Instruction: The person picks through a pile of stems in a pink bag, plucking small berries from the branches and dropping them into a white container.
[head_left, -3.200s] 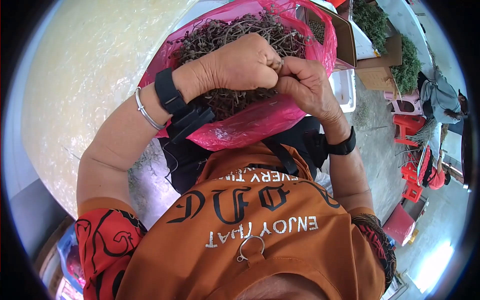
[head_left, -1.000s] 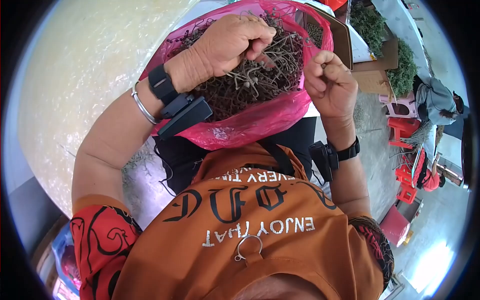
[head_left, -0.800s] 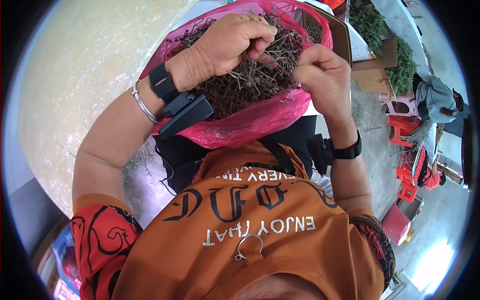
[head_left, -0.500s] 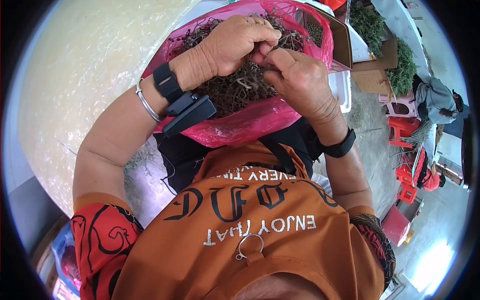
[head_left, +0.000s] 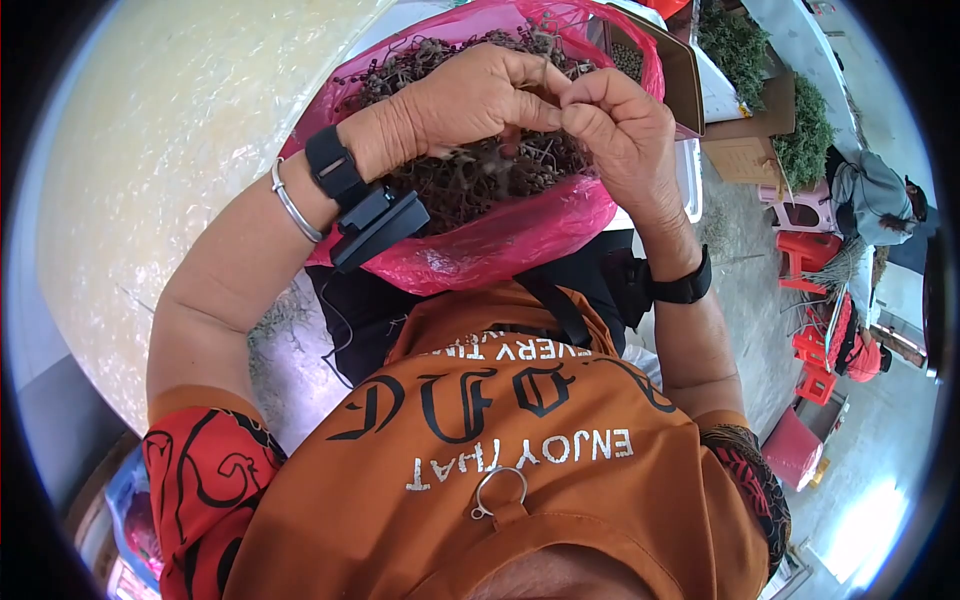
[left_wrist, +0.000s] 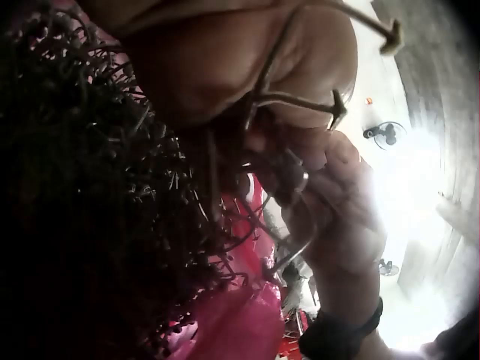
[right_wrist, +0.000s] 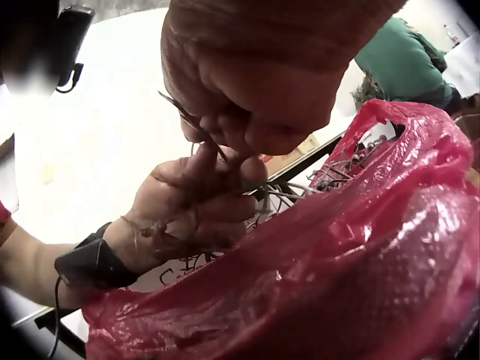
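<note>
Pinching a dry, branching sprig [left_wrist: 259, 94] between thumb and bent fingers, the left hand [head_left: 475, 98] hangs above the pink bag [head_left: 490, 245], which bulges with a tangle of grey-brown stems [head_left: 465, 193]. Over the bag's right side, the right hand [head_left: 632, 135] meets it, thumb and forefinger nipped together on a thin stem [right_wrist: 182, 111], with an open cardboard box [head_left: 684, 85] standing just right of the bag.

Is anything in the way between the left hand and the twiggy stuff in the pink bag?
Nothing I can see. The pink bag is open on top, and the left hand is over the dry stems. The right hand meets it at the fingertips.
</note>
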